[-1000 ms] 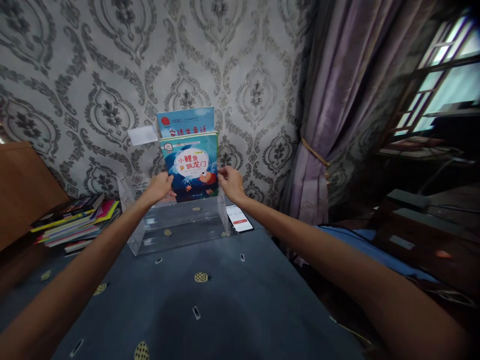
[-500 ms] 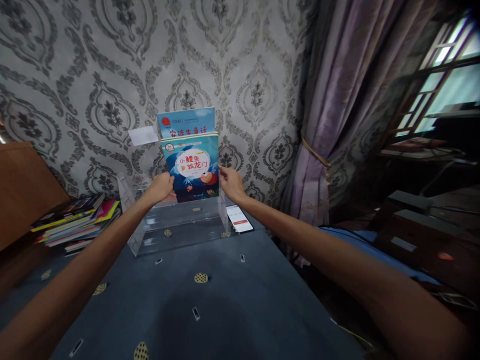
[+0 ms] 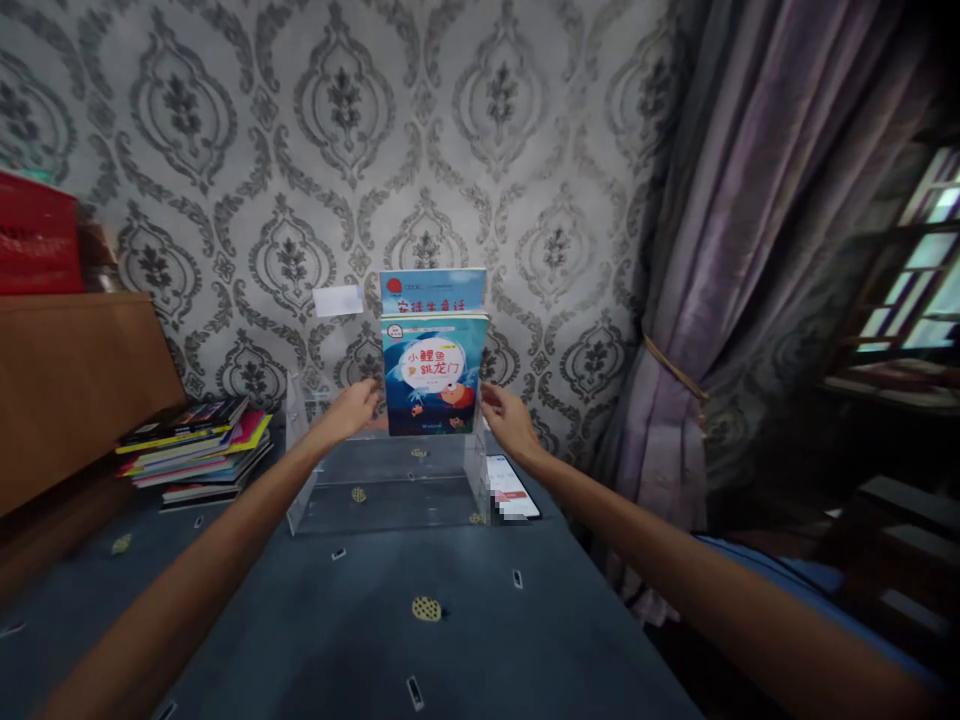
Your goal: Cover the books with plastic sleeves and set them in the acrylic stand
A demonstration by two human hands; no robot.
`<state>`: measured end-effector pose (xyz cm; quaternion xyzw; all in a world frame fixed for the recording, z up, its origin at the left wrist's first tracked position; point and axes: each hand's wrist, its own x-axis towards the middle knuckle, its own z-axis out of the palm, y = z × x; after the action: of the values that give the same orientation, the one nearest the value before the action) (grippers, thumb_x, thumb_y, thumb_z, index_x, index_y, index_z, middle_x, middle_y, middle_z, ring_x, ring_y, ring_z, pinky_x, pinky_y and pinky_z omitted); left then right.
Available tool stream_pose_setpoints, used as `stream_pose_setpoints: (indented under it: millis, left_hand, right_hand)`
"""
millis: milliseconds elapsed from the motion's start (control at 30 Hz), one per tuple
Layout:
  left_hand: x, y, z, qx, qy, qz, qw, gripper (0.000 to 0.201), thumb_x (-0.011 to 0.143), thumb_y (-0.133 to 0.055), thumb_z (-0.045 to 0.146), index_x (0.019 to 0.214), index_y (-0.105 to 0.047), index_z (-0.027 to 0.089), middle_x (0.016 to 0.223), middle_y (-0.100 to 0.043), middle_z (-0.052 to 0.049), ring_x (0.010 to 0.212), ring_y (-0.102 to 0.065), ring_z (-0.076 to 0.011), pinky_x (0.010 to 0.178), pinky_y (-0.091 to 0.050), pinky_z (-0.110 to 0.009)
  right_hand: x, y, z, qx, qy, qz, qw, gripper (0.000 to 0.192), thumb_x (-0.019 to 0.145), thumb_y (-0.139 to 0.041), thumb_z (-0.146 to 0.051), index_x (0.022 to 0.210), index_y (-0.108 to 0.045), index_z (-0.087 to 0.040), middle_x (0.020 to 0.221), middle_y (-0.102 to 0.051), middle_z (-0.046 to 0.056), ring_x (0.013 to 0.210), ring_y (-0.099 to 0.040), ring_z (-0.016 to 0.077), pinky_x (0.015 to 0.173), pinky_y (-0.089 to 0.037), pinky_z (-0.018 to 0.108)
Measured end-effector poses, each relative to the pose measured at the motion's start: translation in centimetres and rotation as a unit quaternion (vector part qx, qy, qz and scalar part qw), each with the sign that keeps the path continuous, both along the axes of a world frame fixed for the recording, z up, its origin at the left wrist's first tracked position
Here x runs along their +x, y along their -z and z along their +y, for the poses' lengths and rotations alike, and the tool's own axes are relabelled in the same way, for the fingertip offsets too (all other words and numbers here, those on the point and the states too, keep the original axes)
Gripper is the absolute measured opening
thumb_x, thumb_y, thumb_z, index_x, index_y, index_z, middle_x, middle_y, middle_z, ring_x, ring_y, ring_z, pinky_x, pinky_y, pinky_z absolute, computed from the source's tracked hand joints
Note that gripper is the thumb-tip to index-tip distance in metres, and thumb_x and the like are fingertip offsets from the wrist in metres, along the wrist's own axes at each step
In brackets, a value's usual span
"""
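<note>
A blue children's book [image 3: 431, 375] with a red fish on its cover stands upright in a clear acrylic rack [image 3: 390, 510]. Behind it, a taller light-blue book [image 3: 433, 290] shows its top part. My left hand [image 3: 355, 410] is just off the front book's left edge, its fingers loosely bent and apart with nothing seen in them. At the right edge, my right hand [image 3: 510, 420] has its fingertips beside or lightly touching the cover, thumb and finger apart. The fingertips nearest the books are partly blurred.
A stack of books and magazines [image 3: 199, 450] lies at the left by a wooden cabinet [image 3: 75, 370] bearing a red box [image 3: 37, 235]. A phone [image 3: 514, 488] lies right of the rack. A purple curtain [image 3: 742, 250] hangs at the right, past the table edge.
My left hand has let go of the front book's left edge and moved slightly away. My right hand's grip has loosened. The view has shifted, so the scene sits lower and further right.
</note>
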<state>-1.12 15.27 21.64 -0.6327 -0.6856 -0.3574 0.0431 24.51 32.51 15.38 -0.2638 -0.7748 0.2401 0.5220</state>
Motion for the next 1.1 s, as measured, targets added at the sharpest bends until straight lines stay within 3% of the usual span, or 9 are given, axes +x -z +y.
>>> stream_pose_setpoints:
  millis: [200,367,500,767,1100]
  left_hand:
    - [-0.2,0.1,-0.1,0.063,-0.002,-0.029,0.998,0.036,0.091,-0.046,0.019,0.122,-0.064,0.015,0.114,-0.075,-0.013,0.112,-0.068,-0.0282,0.101,-0.052,-0.045]
    - [0.1,-1.2,0.8,0.121,0.024,-0.051,0.991,0.049,0.093,-0.045,0.018,0.141,-0.051,0.014,0.136,-0.066,-0.015,0.128,-0.061,-0.0268,0.112,-0.045,-0.045]
    - [0.3,-2.2,1.7,0.145,0.057,-0.066,0.986,0.054,0.091,-0.049,0.019,0.144,-0.049,0.013,0.143,-0.060,-0.016,0.133,-0.057,-0.0290,0.116,-0.042,-0.047]
    - [0.7,-2.6,2.4,0.163,0.110,-0.077,0.977,0.069,0.088,-0.049,0.016,0.155,-0.036,0.019,0.148,-0.056,-0.011,0.136,-0.053,-0.0278,0.118,-0.039,-0.049]
    - [1.5,-3.9,1.2,0.150,0.113,-0.056,0.981,0.068,0.086,-0.049,0.017,0.153,-0.040,0.020,0.144,-0.060,-0.010,0.132,-0.057,-0.0303,0.115,-0.041,-0.051]
  right_hand:
    - [-0.1,-1.7,0.5,-0.015,-0.009,0.020,1.000,0.047,0.079,-0.061,-0.029,0.124,-0.069,-0.016,0.116,-0.075,0.015,0.108,-0.071,0.0319,0.095,-0.057,0.050]
    - [-0.8,-4.2,0.9,-0.027,-0.019,0.061,0.998,0.057,0.079,-0.061,-0.036,0.132,-0.062,-0.015,0.123,-0.072,0.016,0.116,-0.068,0.0317,0.101,-0.054,0.050]
    - [-1.5,-5.5,0.7,-0.048,-0.018,0.086,0.995,0.059,0.076,-0.060,-0.035,0.132,-0.062,-0.015,0.126,-0.070,0.015,0.121,-0.065,0.0317,0.107,-0.050,0.050]
    - [-2.4,-5.9,-1.6,-0.077,-0.068,0.099,0.990,0.042,0.068,-0.058,-0.028,0.108,-0.068,-0.019,0.114,-0.076,0.010,0.112,-0.069,0.0299,0.101,-0.054,0.044]
    - [-2.9,-6.4,-2.7,-0.082,-0.095,0.112,0.986,0.038,0.062,-0.054,-0.023,0.098,-0.066,-0.018,0.104,-0.077,0.008,0.104,-0.070,0.0281,0.101,-0.052,0.044]
